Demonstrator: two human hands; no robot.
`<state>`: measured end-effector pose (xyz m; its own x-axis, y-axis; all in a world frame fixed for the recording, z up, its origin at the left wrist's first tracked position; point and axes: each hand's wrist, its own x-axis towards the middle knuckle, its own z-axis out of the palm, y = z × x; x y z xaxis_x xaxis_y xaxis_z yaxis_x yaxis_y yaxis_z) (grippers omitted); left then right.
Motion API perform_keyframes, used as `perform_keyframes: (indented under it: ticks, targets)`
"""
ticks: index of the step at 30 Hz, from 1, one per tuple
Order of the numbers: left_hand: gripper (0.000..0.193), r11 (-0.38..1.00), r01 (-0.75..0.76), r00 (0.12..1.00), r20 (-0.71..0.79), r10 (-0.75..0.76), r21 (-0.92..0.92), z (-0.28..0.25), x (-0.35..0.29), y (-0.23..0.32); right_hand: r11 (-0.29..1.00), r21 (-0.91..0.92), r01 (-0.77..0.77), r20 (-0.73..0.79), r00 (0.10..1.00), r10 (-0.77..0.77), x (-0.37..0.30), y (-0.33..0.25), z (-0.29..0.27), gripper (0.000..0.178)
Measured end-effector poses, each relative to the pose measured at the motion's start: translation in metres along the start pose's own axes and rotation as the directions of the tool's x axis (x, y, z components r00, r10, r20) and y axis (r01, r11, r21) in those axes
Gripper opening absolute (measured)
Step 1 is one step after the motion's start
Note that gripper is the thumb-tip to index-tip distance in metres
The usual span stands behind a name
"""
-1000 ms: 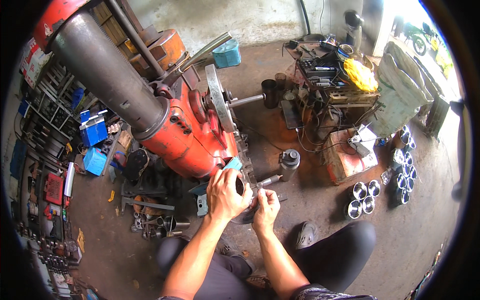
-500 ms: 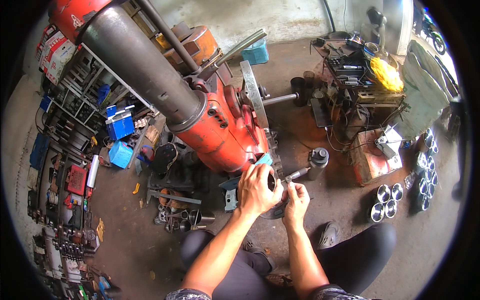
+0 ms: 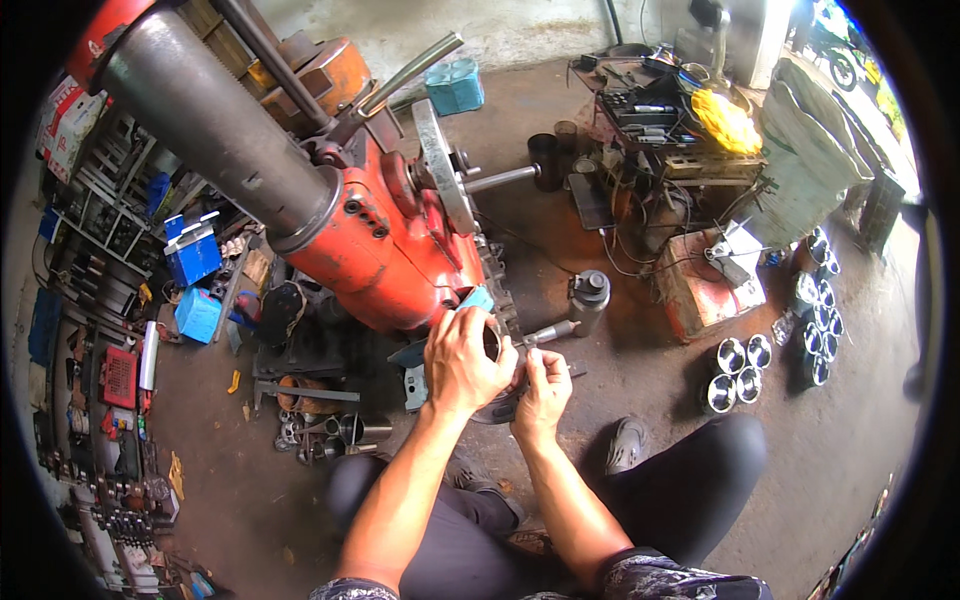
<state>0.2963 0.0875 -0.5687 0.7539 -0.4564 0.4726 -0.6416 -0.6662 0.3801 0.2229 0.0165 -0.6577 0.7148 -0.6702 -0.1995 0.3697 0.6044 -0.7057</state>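
In front of the red machine [image 3: 385, 265], my left hand [image 3: 463, 368] is closed around a short hollow metal cylinder [image 3: 492, 342], its dark round mouth facing right. The silver barrel of a micrometer [image 3: 552, 332] sticks out to the right beside that cylinder. Its other end is hidden near my left fingers. Just below the barrel, my right hand [image 3: 542, 392] is in a pinch, thumb and forefinger together. Whatever lies between those fingertips is too small to make out. Behind the left hand shows a light blue piece [image 3: 476, 298] against the machine.
A dark flask [image 3: 589, 300] stands on the floor just beyond the micrometer. Shiny metal cups [image 3: 735, 372] are grouped at right, near a red-and-white box [image 3: 708, 285]. A tool-laden cart [image 3: 640, 110] stands far right. Metal parts [image 3: 345, 428] lie left of my knee.
The whole view has shifted, so the scene sits farther left and slightly higher. Both hands keep nearly the same place at the machine, and the left still grips the cylinder.
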Motion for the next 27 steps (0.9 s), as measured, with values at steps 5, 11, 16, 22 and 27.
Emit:
perform_keyframes:
  ticks: [5,11,16,22,27]
  targets:
    - [0.029,1.0,-0.023,1.0,-0.007,0.023,0.007,-0.001,0.001,-0.001,0.998,-0.052,-0.039,0.057,0.998,0.042,0.009,-0.012,0.002,0.016]
    - [0.028,1.0,-0.009,1.0,-0.014,0.009,0.006,0.0,0.0,-0.001,0.989,-0.121,-0.081,0.101,0.99,0.093,0.023,-0.017,0.002,0.016]
    - [0.029,1.0,0.005,1.0,-0.013,-0.005,0.0,0.0,0.001,0.001,0.994,-0.106,-0.027,0.067,0.997,0.034,0.013,-0.011,-0.001,0.017]
    - [0.03,1.0,0.01,1.0,-0.004,-0.01,0.012,-0.001,0.001,0.001,0.998,-0.064,-0.004,0.007,1.0,0.004,0.002,0.003,-0.009,0.021]
    - [0.029,1.0,0.0,1.0,-0.015,0.0,0.013,0.001,0.002,0.0,0.998,-0.061,-0.004,0.016,1.0,0.005,0.006,0.007,-0.01,0.02]
